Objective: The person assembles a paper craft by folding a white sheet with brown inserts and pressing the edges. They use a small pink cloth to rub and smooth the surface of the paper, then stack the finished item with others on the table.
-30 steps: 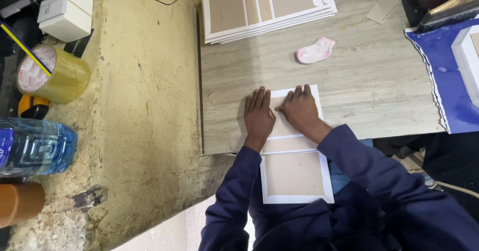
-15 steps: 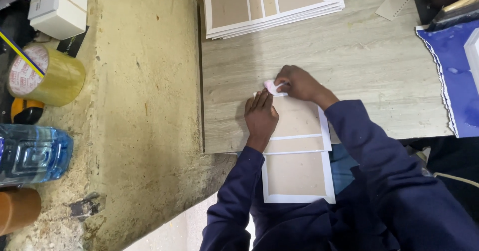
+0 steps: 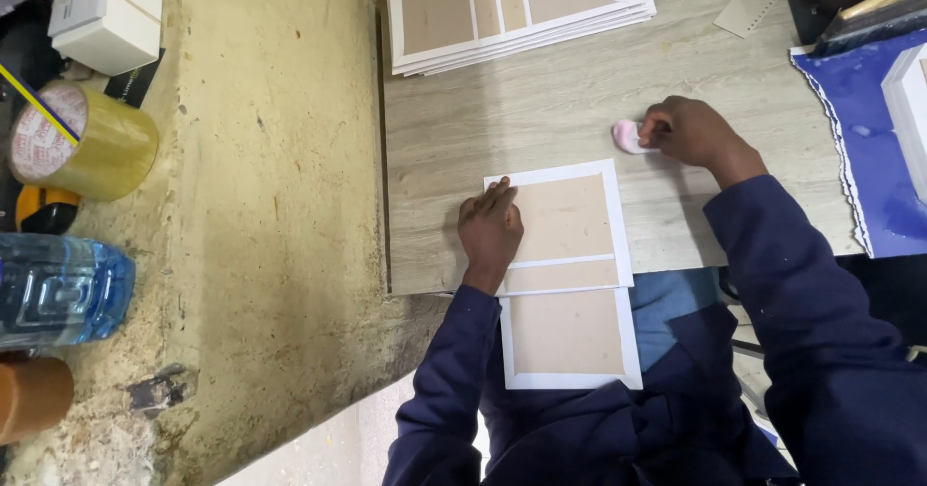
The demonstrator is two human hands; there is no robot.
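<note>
A brown card panel with white borders (image 3: 565,274) lies over the near edge of the pale wooden table (image 3: 521,124), its lower part hanging over my lap. My left hand (image 3: 491,230) rests flat on the panel's left edge, fingers together. My right hand (image 3: 688,131) is out on the table to the right, fingers closed on a small pink cloth pad (image 3: 626,137) that touches the tabletop.
A stack of similar bordered panels (image 3: 517,8) sits at the table's far edge. Blue sheet with a white box (image 3: 884,148) at right. Left, on the rough yellow surface: a tape roll (image 3: 82,143), a water bottle (image 3: 58,288), a white box (image 3: 106,13).
My right hand left the panel's top edge and carried the pink pad out to the right on the table. The left hand stayed on the panel.
</note>
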